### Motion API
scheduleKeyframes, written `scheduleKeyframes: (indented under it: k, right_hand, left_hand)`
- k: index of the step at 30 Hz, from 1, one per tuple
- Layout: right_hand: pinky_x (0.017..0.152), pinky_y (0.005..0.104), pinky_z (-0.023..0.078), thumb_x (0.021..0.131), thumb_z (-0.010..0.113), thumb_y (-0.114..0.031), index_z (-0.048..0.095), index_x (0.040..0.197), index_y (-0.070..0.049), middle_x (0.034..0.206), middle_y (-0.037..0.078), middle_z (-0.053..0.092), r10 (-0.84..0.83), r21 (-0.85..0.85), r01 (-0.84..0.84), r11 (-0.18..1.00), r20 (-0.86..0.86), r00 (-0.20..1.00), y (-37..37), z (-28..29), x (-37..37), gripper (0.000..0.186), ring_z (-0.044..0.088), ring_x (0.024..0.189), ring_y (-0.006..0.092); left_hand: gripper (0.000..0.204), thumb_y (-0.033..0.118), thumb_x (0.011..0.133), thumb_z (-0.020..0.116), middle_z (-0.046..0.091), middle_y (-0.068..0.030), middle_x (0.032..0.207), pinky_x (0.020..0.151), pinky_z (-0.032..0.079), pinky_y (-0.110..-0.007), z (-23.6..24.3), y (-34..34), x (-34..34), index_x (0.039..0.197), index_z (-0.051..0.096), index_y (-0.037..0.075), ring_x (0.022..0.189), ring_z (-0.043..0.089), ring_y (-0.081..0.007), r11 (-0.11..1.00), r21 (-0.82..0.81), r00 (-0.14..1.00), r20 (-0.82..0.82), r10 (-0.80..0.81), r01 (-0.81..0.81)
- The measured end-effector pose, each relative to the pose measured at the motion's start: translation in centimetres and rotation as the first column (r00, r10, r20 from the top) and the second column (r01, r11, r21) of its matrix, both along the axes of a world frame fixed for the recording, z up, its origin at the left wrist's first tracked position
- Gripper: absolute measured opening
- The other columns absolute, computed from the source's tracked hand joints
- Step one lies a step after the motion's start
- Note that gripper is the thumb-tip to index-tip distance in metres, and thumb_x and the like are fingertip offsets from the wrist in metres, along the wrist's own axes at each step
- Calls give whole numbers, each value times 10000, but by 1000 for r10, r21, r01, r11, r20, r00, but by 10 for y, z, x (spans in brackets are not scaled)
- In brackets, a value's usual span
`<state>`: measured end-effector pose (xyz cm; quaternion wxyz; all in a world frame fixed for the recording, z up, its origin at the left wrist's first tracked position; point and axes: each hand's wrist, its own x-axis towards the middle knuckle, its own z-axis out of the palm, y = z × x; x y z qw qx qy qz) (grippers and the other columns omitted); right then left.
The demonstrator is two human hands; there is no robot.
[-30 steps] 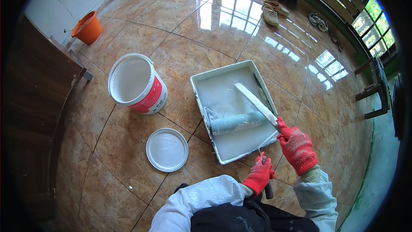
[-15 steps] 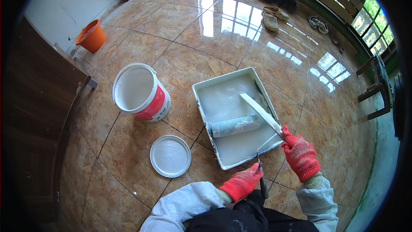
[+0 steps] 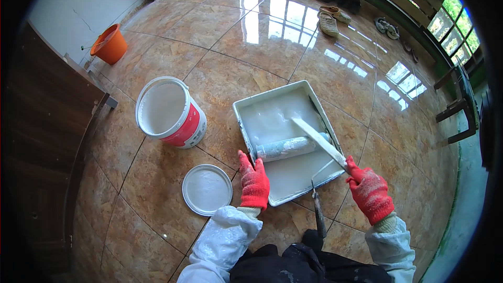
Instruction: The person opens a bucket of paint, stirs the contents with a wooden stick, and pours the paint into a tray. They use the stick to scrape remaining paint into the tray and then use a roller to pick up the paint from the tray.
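Note:
My right hand (image 3: 369,191) in a red, paint-dusted glove grips a white paint-coated stick (image 3: 319,140), whose tip dips into white paint in the tray (image 3: 329,124). My left hand (image 3: 254,182), also gloved, is at the tray's left edge with fingers apart; whether it touches the rim I cannot tell. A pale blue roller (image 3: 283,148) lies across the paint, its dark handle (image 3: 320,214) sticking out over the front rim, free of both hands. A white bucket (image 3: 178,133) with a red label stands left of the tray. A round lid (image 3: 207,189) lies in front of it.
An orange bucket (image 3: 109,48) stands by the left wall, near a dark wooden cabinet (image 3: 47,141). Several pairs of footwear (image 3: 329,23) line the far right wall under barred windows. A dark wooden chair (image 3: 456,110) is at the right, on the tiled floor (image 3: 141,220).
My left hand has let go of the roller's handle and moved left and up to the tray's left edge. The right hand and stick have moved slightly down and right.

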<state>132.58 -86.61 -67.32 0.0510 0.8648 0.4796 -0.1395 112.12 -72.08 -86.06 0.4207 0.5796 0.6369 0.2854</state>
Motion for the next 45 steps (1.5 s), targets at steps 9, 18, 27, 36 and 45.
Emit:
scheduleKeyframes:
  k: [9,18,27,36,45]
  right_hand:
    - [699,445,480,855,562,-183,441,1393,-252,870,150,616,61,72,-55,996,-87,994,24,-24,-1,555,616,808,345]
    - [672,447,482,856,570,-210,464,1375,-280,832,161,600,19,23,-19,1000,18,1000,4,-1,6,534,618,759,352]
    - [714,447,483,859,557,-208,451,1387,-273,844,160,608,47,100,-37,994,-104,993,31,-22,8,543,618,803,347]
    - [681,440,486,853,568,-193,448,1388,-300,838,163,600,-7,20,8,1000,-40,999,6,-5,10,559,617,764,356]
    - [759,453,479,873,535,-215,428,1400,-278,911,177,620,-79,16,80,997,-55,995,35,-17,14,542,617,849,365]
  left_hand:
    - [569,297,1009,375,341,-275,1435,1081,301,-445,-13,-11,10,1465,212,-2,1309,345,-417,996,94,991,131,-6,-6]
    - [467,246,1017,362,425,-227,1399,1071,328,-413,-19,-12,4,1409,356,-7,1289,403,-367,984,177,995,94,20,-36]
    - [479,241,1017,367,401,-251,1388,1077,306,-438,-16,-12,5,1415,326,-23,1283,374,-395,984,179,995,103,-10,-9]
    - [479,241,1016,368,389,-248,1401,1084,297,-434,-20,-11,-1,1413,328,-25,1292,369,-389,980,197,998,53,-19,9]
    - [475,229,1015,374,395,-249,1395,1082,300,-430,-16,-12,4,1414,326,-25,1289,372,-387,983,184,997,71,-17,3]
